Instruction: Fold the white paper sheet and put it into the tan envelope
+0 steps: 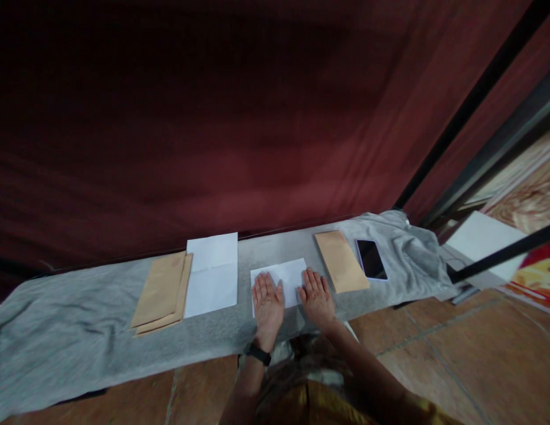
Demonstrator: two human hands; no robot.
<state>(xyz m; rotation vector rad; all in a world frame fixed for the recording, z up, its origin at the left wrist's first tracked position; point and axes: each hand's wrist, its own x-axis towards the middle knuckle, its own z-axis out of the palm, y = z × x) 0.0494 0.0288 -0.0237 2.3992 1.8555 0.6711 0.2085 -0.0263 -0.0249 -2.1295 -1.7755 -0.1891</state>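
Note:
A white sheet of paper lies on the grey cloth in front of me, wider than it is deep; whether it is folded I cannot tell. My left hand, with a dark watch on the wrist, rests flat on its left part, fingers stretched out. On the right edge of the paper lies my right hand, also flat with fingers extended. Just right of that hand is a brown envelope. To the left, a larger white sheet with a crease across it lies beside a small stack of brown envelopes.
A phone with a dark screen lies right of the single envelope. Grey cloth covers the long narrow surface, bunched at both ends. A dark red curtain hangs behind it. Black bars stand at the right, above a tiled floor.

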